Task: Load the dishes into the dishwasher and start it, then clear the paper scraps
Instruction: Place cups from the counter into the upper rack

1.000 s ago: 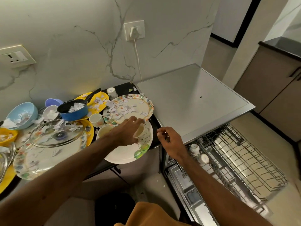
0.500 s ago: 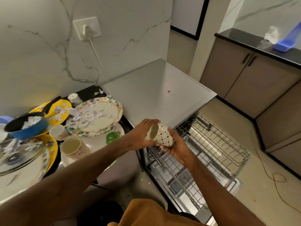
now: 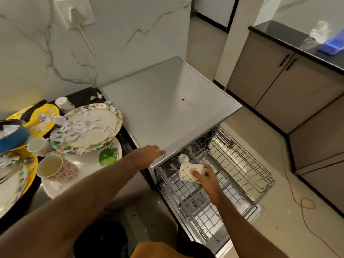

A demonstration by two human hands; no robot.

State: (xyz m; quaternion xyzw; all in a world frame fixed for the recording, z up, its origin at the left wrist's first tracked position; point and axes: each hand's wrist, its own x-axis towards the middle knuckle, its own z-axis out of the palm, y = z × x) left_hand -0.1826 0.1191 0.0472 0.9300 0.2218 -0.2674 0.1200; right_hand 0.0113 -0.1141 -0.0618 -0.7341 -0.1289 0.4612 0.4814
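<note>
My right hand grips a white dotted cup, tipped on its side over the pulled-out upper rack of the open dishwasher. A small white cup stands in that rack just behind it. My left hand rests flat on the front corner of the steel dishwasher top, fingers straight. On the counter to the left lie a floral plate covered in paper scraps, a white leaf-print plate, a flowered mug and a small cup.
Yellow plates, a blue pan and a glass lid crowd the far left. The lower rack sits below the upper one. An orange cord trails over the floor. Beige cabinets stand at the right.
The dotted cup passed from both hands into my right hand alone and went down over the upper rack. My left hand let go and settled on the dishwasher top's corner.
</note>
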